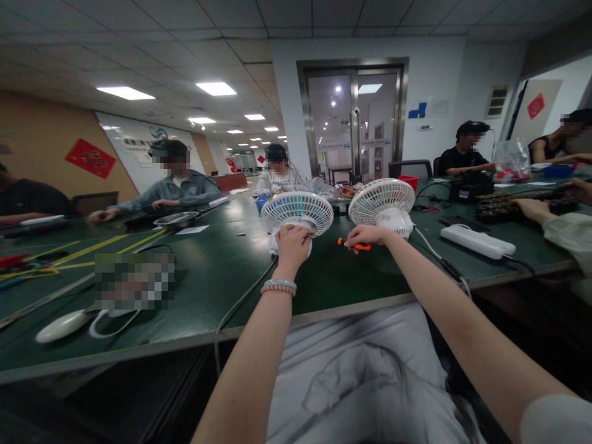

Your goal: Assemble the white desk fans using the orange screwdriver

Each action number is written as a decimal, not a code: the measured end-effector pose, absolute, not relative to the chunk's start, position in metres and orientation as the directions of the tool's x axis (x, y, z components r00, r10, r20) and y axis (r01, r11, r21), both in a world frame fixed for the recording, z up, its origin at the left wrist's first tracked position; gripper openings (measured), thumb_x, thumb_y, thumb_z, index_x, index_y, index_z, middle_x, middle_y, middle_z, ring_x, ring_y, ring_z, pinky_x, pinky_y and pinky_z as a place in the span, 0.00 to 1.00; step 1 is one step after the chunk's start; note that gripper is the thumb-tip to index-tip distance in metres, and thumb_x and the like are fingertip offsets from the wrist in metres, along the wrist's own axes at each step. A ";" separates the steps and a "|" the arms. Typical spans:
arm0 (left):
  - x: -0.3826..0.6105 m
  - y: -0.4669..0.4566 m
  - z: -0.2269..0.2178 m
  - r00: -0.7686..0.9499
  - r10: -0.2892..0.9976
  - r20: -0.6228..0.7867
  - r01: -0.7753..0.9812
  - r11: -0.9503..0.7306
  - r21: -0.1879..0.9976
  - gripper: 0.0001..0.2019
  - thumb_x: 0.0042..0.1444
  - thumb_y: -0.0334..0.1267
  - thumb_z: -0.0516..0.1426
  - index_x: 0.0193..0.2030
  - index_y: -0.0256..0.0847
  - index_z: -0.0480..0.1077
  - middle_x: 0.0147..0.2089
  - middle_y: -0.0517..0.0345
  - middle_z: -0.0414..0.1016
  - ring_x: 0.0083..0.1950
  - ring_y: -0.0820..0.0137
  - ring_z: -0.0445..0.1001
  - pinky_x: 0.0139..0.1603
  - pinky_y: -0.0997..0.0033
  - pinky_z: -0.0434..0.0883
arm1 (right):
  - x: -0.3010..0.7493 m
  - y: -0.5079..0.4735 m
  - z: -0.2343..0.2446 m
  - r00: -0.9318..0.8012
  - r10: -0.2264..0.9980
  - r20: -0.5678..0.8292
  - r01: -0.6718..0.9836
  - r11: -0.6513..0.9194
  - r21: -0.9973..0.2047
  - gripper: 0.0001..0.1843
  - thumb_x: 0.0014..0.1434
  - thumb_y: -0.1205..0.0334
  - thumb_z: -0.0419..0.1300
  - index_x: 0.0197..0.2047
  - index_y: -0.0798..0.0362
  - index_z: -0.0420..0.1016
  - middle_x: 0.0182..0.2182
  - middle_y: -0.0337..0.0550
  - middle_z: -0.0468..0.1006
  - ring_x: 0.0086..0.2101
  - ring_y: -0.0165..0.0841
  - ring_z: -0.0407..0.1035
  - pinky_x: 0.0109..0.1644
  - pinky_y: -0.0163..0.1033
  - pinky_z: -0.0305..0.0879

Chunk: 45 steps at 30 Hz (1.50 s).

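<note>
Two white electric fans stand side by side on the green tabletop in front of me. My left hand (294, 246) is on the back of the left fan (298, 206), its fingers curled over the housing behind the grille. Part of that housing is hidden by the hand. Just below the right fan (386, 203), my right hand (367, 235) is closed around a small orange tool (363, 247). Orange parts stick out on both sides of the fist, but the tool's exact kind is unclear. It is held apart from both fans.
A white power strip (478, 241) and a dark phone-like slab (464, 223) lie at the right. At the left are a white-handled object (62, 327) and yellow strips (92, 251). Cords trail over the table's front edge (351, 307). Several people sit around the table.
</note>
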State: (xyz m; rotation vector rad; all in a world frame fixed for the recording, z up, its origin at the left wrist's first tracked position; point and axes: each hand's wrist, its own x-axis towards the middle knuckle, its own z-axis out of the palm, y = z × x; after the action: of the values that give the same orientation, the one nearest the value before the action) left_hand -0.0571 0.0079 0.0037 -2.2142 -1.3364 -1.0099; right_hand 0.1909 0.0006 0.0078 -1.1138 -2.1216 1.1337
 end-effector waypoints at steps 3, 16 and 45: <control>-0.056 0.007 0.005 0.294 0.617 0.730 0.873 -0.484 0.058 0.10 0.53 0.36 0.51 0.39 0.50 0.72 0.45 0.59 0.74 0.51 0.59 0.59 0.51 0.53 0.53 | 0.193 0.004 0.005 -0.512 0.859 -0.009 0.464 0.268 -0.844 0.14 0.42 0.52 0.64 0.23 0.57 0.76 0.21 0.42 0.76 0.21 0.28 0.67 0.24 0.31 0.61; -0.056 0.010 0.006 0.289 0.609 0.739 0.875 -0.481 0.054 0.10 0.52 0.37 0.52 0.38 0.50 0.73 0.44 0.60 0.74 0.51 0.60 0.59 0.51 0.55 0.53 | 0.208 0.036 -0.005 -0.123 0.927 0.353 0.882 0.265 -0.390 0.06 0.41 0.60 0.61 0.24 0.54 0.72 0.21 0.41 0.73 0.24 0.30 0.66 0.25 0.31 0.56; -0.056 0.016 0.006 0.285 0.603 0.745 0.868 -0.492 0.066 0.10 0.51 0.37 0.53 0.39 0.49 0.73 0.44 0.59 0.74 0.51 0.58 0.59 0.51 0.53 0.52 | 0.187 0.016 -0.002 0.127 0.990 0.054 0.985 -0.120 -0.125 0.25 0.47 0.67 0.61 0.51 0.63 0.69 0.48 0.62 0.70 0.47 0.43 0.67 0.46 0.44 0.66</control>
State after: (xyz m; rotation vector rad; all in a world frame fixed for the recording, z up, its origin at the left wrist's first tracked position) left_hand -0.0558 0.0159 0.0057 -2.2078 -1.3308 -1.0412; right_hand 0.1869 0.0163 -0.0016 -2.2574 -1.9928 0.0642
